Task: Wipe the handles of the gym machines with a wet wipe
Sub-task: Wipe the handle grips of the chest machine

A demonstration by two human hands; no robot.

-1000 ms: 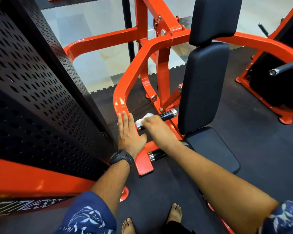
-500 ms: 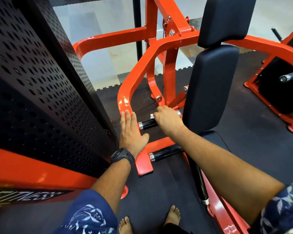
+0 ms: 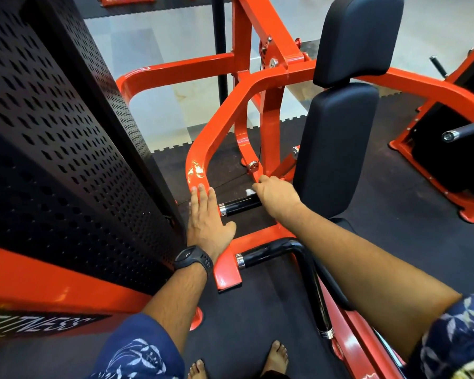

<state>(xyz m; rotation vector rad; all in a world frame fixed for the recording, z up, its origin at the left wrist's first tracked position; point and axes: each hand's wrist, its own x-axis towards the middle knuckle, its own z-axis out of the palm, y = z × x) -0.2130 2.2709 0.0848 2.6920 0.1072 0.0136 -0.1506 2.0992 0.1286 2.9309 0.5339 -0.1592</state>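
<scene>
Head view: since a second ago the right hand (image 3: 278, 196) has slid along the upper handle (image 3: 240, 205), from its chrome-collar end to the far end by the back pad (image 3: 337, 149). The left hand (image 3: 207, 222) has stayed put. The right hand's fingers are curled round the bar with the wet wipe (image 3: 249, 192) wrapped under them. Only a white corner of it peeks out on the collar side of the grip, so the cloth likely rubs the full round of the bar as the fist travels. The bare stretch of handle on that side looks already covered.

The left hand lies flat, fingers straight, on the orange lever arm (image 3: 200, 165) just past the collar, probably to stop it swinging under the rubbing. A watch (image 3: 193, 259) sits on that wrist.

Count: one wipe, two hands, and two black handles, with the lower handle (image 3: 268, 251) nearer the body than the grip and untouched. There are two pads, the headrest pad (image 3: 359, 36) above the back pad.
</scene>
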